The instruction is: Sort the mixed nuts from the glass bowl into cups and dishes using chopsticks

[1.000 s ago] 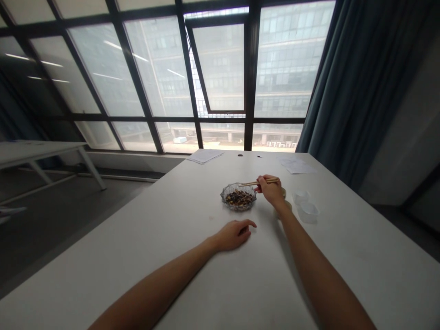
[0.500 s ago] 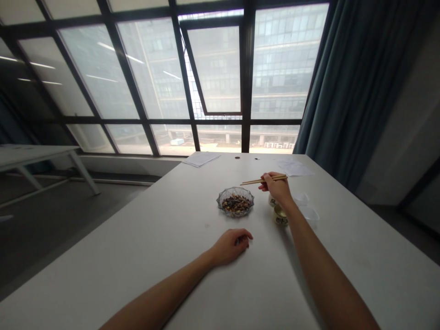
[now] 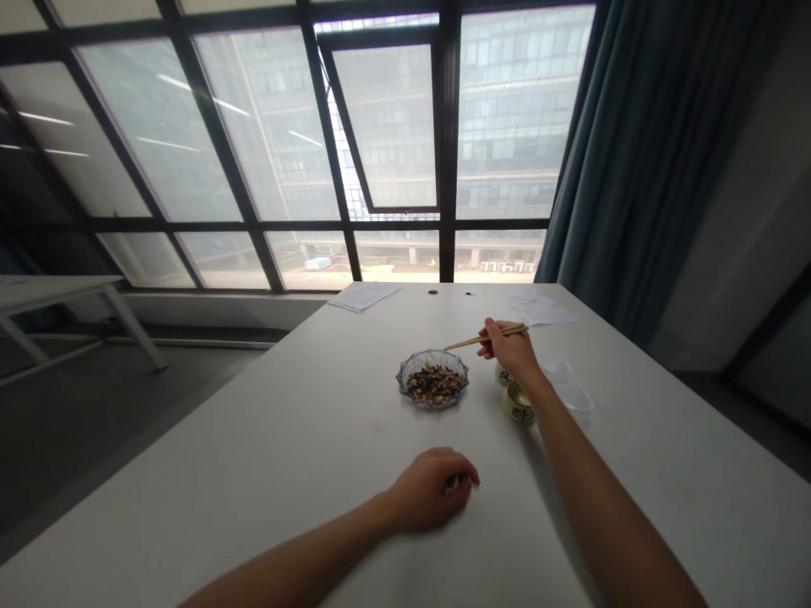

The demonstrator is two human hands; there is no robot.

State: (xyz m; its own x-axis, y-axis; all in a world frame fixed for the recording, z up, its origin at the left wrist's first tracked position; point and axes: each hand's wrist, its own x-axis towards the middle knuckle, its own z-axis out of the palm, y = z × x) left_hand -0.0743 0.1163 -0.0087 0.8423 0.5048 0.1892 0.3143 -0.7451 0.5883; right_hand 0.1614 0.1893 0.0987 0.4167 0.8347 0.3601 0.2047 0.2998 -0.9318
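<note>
My right hand is closed around a pair of wooden chopsticks, their tips pointing left beside the far rim of a glass bowl. Small mixed dark, brown and yellow pieces, like beans or seeds, lie in the bowl. Below my right wrist stands a small cup with dark characters. Behind it, a second cup is partly covered by my hand and forearm. My left hand is over the near part of the table, loosely curled, with a gap between its fingers and nothing visible in it.
Clear plastic containers sit right of my right forearm. Papers lie at the white table's far left corner, more papers at the far right. A small dark disc lies near the far edge.
The chopstick tips have lowered slightly towards the bowl's rim and come closer together. My left hand has moved nearer to me and slightly right. The view has shifted a little.
</note>
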